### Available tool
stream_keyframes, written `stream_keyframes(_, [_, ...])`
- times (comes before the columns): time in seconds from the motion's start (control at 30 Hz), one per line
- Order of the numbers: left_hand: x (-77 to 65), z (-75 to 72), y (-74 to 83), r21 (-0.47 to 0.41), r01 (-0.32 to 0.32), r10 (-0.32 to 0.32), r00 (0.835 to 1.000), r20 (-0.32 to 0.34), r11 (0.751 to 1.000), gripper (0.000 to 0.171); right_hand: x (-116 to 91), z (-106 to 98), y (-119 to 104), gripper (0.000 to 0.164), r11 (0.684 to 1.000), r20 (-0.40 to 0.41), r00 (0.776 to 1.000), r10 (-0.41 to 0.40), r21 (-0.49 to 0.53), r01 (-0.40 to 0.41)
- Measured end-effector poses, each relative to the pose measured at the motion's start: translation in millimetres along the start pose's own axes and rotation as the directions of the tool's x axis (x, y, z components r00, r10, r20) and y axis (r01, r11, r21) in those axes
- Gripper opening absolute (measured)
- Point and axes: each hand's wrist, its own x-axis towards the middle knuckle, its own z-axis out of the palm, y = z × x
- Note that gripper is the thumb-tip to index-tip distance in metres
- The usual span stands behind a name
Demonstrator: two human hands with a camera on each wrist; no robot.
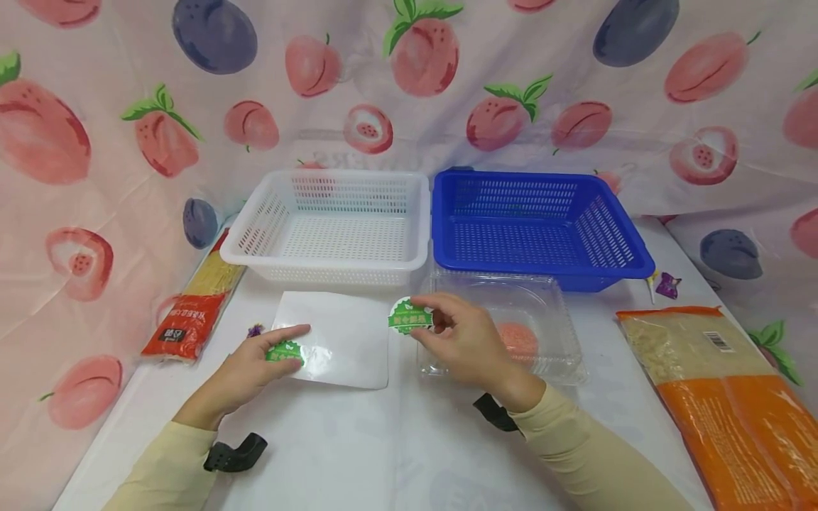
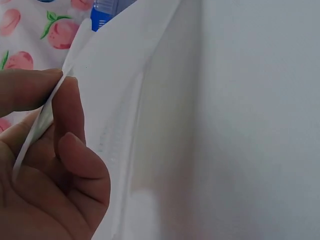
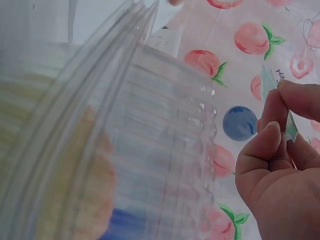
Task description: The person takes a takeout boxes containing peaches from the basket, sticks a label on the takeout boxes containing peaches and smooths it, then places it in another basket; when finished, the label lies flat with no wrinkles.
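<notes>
In the head view my left hand (image 1: 255, 362) pinches the left edge of a white sticker sheet (image 1: 348, 333). A green-and-white sticker (image 1: 285, 351) shows on that sheet between thumb and forefinger. The left wrist view has the sheet seen edge-on between the fingertips (image 2: 70, 95). My right hand (image 1: 469, 341) pinches a round green-and-white sticker (image 1: 409, 317) by its right side, apart from the sheet. Behind the right hand lies a clear plastic box (image 1: 549, 312), with something round and pink (image 1: 519, 341) inside it.
A white basket (image 1: 326, 266) and a blue basket (image 1: 543, 266) stand side by side at the back. Red-labelled noodles (image 1: 198, 305) lie at left, a large orange bag (image 1: 728, 404) at right. Small purple-wrapped items (image 1: 668, 285) lie near the blue basket.
</notes>
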Motion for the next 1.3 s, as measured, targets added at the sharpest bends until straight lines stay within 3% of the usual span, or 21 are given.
stream_keyframes(0.33, [6.7, 2.2, -14.0, 0.015, 0.1, -0.1, 0.995, 0.004, 0.995, 0.061, -1.8, -9.0, 7.8, 0.038, 1.0, -0.031, 0.999, -0.012, 0.019, 0.013])
stream_keyframes(0.73, [10.3, 6.5, -22.3, 0.101, 0.145, -0.147, 0.989, 0.007, 0.984, 0.06, -4.6, -36.5, 13.1, 0.035, 0.989, -0.014, 0.992, 0.127, -0.081, -0.128])
stream_keyframes(1.13, [12.4, 7.2, -22.3, 0.064, 0.153, -0.153, 0.988, -0.001, 0.986, 0.068, -12.2, -67.0, 22.5, 0.037, 0.945, 0.012, 0.956, 0.293, -0.151, -0.288])
stream_keyframes(1.3, [12.9, 7.1, -20.3, 0.071, 0.153, -0.153, 0.988, -0.004, 0.986, 0.067, -15.2, -76.0, 30.7, 0.034, 0.932, 0.012, 0.949, 0.314, -0.195, -0.306])
